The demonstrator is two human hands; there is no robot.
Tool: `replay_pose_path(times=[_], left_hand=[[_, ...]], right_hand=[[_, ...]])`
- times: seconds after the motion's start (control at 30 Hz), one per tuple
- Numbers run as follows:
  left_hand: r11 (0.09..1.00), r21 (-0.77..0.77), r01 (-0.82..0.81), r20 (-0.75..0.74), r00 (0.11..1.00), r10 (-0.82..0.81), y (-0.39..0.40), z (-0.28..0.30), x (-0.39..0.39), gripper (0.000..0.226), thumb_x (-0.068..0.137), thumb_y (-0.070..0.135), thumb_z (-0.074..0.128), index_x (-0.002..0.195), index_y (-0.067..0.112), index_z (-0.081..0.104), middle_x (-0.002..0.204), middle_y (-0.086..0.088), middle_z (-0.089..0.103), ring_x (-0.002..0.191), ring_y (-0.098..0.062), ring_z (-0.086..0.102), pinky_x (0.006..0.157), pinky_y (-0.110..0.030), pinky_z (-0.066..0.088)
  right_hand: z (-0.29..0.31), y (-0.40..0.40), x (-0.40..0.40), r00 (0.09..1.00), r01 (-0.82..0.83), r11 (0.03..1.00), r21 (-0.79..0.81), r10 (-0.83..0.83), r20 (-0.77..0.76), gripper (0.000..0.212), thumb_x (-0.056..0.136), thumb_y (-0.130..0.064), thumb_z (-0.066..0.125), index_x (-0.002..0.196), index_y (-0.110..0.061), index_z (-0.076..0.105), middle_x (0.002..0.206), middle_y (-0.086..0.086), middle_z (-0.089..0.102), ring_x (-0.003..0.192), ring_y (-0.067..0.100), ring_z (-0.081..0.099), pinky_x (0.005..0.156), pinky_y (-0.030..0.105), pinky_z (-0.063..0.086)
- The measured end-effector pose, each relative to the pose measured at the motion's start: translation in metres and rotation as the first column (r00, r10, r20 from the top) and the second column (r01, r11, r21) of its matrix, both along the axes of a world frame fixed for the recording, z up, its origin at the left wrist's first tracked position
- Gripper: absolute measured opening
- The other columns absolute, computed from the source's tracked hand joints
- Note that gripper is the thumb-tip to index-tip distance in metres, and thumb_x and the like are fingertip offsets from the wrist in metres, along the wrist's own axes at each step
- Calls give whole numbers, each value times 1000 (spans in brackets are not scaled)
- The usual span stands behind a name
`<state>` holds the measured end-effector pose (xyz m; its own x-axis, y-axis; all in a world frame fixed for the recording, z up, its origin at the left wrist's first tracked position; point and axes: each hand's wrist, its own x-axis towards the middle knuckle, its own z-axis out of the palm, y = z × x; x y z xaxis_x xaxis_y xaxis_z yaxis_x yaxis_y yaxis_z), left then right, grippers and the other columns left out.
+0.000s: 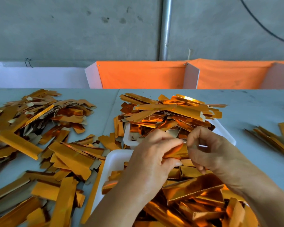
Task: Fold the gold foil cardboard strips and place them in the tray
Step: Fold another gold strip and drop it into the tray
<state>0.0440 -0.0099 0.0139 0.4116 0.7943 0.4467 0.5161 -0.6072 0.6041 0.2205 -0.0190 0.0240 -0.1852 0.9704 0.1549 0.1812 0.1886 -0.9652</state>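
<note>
One gold foil strip (175,152) is sitting between our hands, just above the near white tray (111,163). We are gripping it with the left hand (152,159), thumb under and fingers curled over, and pinching its other end with the right hand (208,151). Folded strips (193,194) are filling that tray. Beyond it, a second tray (127,136) is overflowing. Left of the near tray, loose flat strips (39,136) are covering the table (252,112); right of it, a small bundle (272,138) is lying.

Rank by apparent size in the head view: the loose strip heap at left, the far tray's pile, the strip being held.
1. Loose heap of gold foil cardboard strips at left
2. Pile in the far white plastic tray
3. Held gold strip

Nearness may skew the first two.
</note>
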Motion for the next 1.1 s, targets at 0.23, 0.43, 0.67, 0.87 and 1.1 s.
replay_pose_path(times=[0.23, 0.43, 0.67, 0.87, 1.1], left_hand=[[999, -35, -24, 45, 999, 25, 1, 1, -1, 40, 82, 31, 70, 120, 35, 59, 109, 26, 46, 107, 3, 44, 84, -11, 41], [1000, -29, 1, 52, 999, 1, 1, 2, -4, 43, 80, 32, 71, 121, 35, 59, 109, 27, 47, 107, 7, 42, 85, -5, 38], [1000, -9, 15, 39, 999, -15, 0, 2, -5, 43, 81, 31, 70, 122, 35, 59, 109, 26, 48, 108, 8, 42, 85, -3, 36], [1000, -21, 23, 6, 1000, -23, 0, 2, -4, 43, 82, 30, 69, 123, 36, 58, 110, 28, 46, 108, 8, 42, 85, -7, 40], [996, -86, 4, 67, 998, 2, -1, 2, -5, 48, 79, 30, 72, 120, 45, 52, 107, 27, 52, 107, 11, 45, 84, -4, 39]], right_hand=[[3, 1, 7, 929, -176, 973, -149, 115, -351, 18, 78, -19, 58, 91, -10, 68, 66, 14, 55, 55, 19, 56, 49, 25, 49], [3, 3, 9, 880, -275, 932, -236, 145, -452, 44, 56, -25, 93, 91, -11, 71, 62, 13, 58, 49, 18, 58, 47, 22, 52], [1, 5, 9, 892, -257, 930, -263, 123, -436, 46, 48, -27, 95, 84, -12, 71, 62, 11, 59, 49, 17, 57, 45, 22, 51], [4, 4, 6, 945, -187, 948, -256, 102, -310, 19, 65, -19, 83, 79, -18, 71, 58, 10, 57, 46, 17, 53, 45, 22, 49], [4, 3, 6, 943, -163, 956, -245, 79, -322, 25, 70, -10, 81, 88, -9, 65, 58, 11, 56, 46, 18, 53, 45, 22, 48]])
